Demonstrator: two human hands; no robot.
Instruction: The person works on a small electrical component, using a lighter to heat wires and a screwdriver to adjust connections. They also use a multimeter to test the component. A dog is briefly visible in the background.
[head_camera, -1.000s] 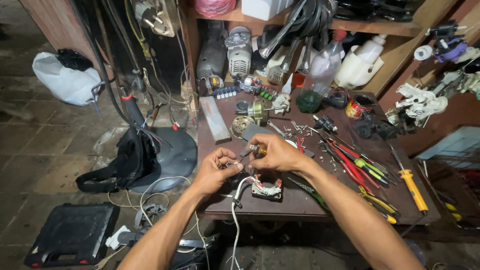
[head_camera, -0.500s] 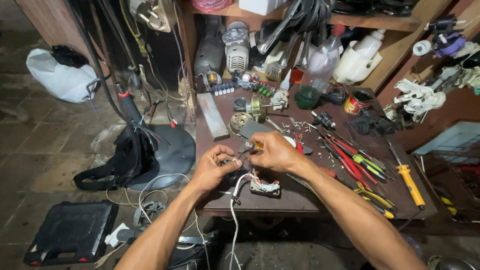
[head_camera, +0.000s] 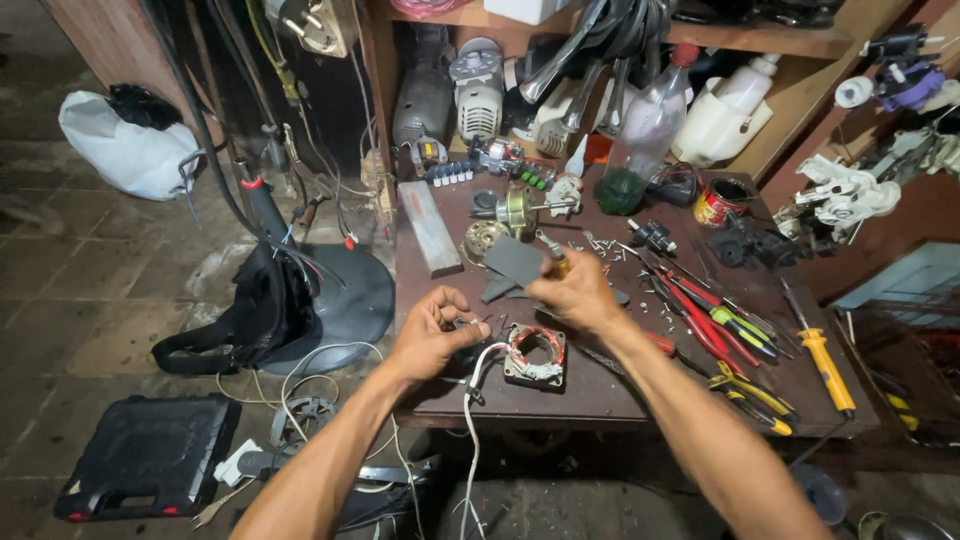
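Pinched in the left hand (head_camera: 432, 335) is a small dark part w/ white wires (head_camera: 472, 400), near the front edge of the brown wooden table (head_camera: 600, 395). Right hand (head_camera: 578, 290) is shut on one thin tool, can't tell what kind. One square motor coil w/ red-white windings (head_camera: 534, 357) lies between both hands. One yellow-handled screwdriver (head_camera: 826, 366) sits well apart, by the right edge. Little free room.

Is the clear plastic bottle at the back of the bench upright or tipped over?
Tilted, not fallen: the clear bottle stands on its base with green liquid pooled at the bottom, its red cap leaning right toward the shelf.
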